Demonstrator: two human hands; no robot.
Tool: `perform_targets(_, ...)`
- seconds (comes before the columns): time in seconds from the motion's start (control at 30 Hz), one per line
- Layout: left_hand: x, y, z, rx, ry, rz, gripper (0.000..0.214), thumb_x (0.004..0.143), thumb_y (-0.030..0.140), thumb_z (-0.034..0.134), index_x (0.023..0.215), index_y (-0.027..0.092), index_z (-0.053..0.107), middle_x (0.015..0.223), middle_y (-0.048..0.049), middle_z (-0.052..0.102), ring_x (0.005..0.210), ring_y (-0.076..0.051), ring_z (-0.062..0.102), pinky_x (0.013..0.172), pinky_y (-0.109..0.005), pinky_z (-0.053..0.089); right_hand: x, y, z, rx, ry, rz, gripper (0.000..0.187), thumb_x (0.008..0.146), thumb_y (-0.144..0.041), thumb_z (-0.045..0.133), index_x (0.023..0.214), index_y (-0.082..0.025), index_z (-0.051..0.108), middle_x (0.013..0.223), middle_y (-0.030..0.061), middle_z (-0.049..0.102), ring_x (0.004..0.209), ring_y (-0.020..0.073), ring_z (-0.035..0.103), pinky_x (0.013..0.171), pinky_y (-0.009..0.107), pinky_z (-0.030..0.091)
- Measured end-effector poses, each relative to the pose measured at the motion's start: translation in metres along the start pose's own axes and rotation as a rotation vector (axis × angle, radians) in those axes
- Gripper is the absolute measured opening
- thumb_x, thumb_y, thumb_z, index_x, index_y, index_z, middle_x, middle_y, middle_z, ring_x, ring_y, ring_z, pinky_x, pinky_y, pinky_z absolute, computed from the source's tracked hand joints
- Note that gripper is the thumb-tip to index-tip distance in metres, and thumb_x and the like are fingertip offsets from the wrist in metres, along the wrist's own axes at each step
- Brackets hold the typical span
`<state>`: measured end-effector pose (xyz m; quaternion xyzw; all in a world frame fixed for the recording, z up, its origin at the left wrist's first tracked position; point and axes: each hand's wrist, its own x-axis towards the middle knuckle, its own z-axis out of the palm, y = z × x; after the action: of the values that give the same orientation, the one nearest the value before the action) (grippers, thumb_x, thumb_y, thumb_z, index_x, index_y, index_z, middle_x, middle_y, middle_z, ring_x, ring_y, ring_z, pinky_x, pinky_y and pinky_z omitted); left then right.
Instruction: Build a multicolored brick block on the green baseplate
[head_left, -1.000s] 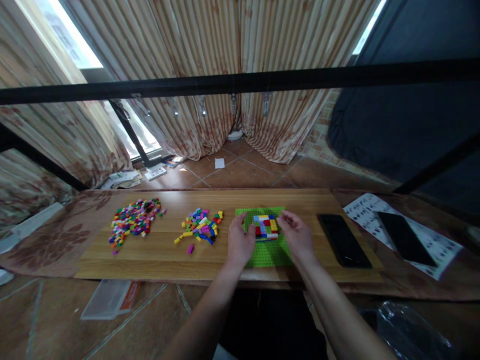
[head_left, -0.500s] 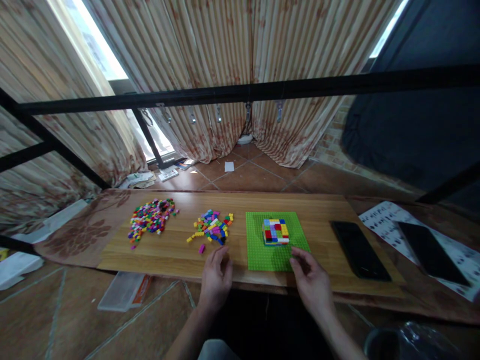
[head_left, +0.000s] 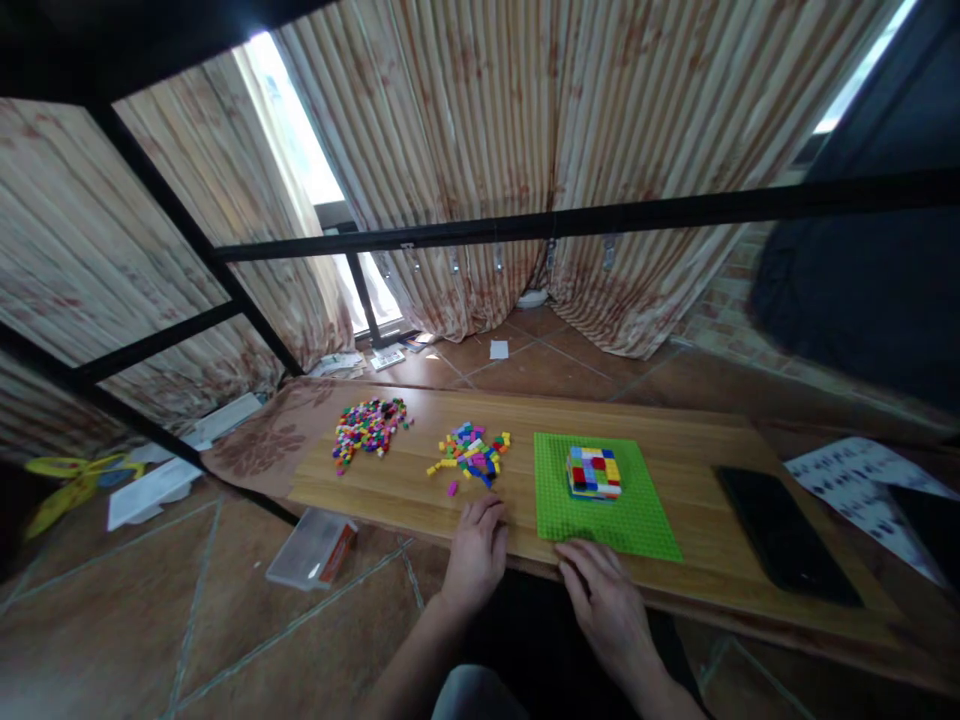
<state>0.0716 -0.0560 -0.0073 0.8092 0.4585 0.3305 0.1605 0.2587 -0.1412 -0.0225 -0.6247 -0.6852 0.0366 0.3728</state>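
— While my left hand rests on the board's near edge, where's the green baseplate?
— Just right of it. My right hand is at its near edge. Both hands' fingers are loosely spread and hold nothing. The brick block sits on the baseplate.

Wooden board, large brick pile, small brick pile, green baseplate, black phone

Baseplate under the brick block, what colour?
The baseplate is bright green, seen in the head view.
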Motion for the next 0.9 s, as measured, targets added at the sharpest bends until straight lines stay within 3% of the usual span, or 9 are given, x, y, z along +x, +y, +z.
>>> perform_targets(0.27, -0.016, -0.025, -0.031, 0.188, 0.091, -0.136, 0.024, 0.086, 0.018, 0.051, 0.108, 0.018, 0.061, 0.119, -0.0097, 0.061, 0.111, -0.024, 0.056, 0.097, -0.044, 0.047, -0.001, 0.004, 0.008, 0.001, -0.07, -0.068, 0.027, 0.092, -0.025, 0.047, 0.113, -0.021, 0.063, 0.117, 0.0071, 0.065, 0.11, 0.0232, 0.057, 0.096, 0.042, 0.045)
perform_targets(0.47, -0.014, -0.033, -0.036, 0.219, 0.119, -0.253, 0.027, 0.082, 0.016, 0.053, 0.108, 0.016, 0.061, 0.119, -0.0106, 0.061, 0.111, -0.024, 0.054, 0.1, -0.041, 0.044, 0.001, 0.002, 0.009, 0.005, -0.095, -0.081, 0.031, 0.09, -0.022, 0.047, 0.117, -0.021, 0.061, 0.123, 0.0085, 0.062, 0.115, 0.0243, 0.055, 0.098, 0.045, 0.044)
perform_targets(0.63, 0.004, -0.03, -0.036, 0.282, 0.133, -0.422, 0.026, 0.081, 0.018, 0.054, 0.106, 0.014, 0.061, 0.103, -0.0112, 0.063, 0.103, -0.024, 0.057, 0.094, -0.038, 0.044, -0.002, 0.005, 0.006, 0.04, -0.138, -0.104, 0.037, 0.088, -0.018, 0.047, 0.124, -0.022, 0.057, 0.128, 0.0091, 0.058, 0.12, 0.025, 0.051, 0.101, 0.048, 0.042)
perform_targets(0.9, 0.04, -0.026, -0.021, 0.312, 0.135, -0.506, 0.015, 0.084, 0.019, 0.049, 0.087, 0.015, 0.063, 0.096, -0.0121, 0.061, 0.093, -0.024, 0.059, 0.083, -0.034, 0.046, -0.002, 0.009, 0.0, 0.111, -0.222, -0.102, 0.044, 0.085, -0.013, 0.046, 0.128, -0.023, 0.053, 0.135, 0.0079, 0.052, 0.126, 0.0237, 0.045, 0.106, 0.049, 0.038)
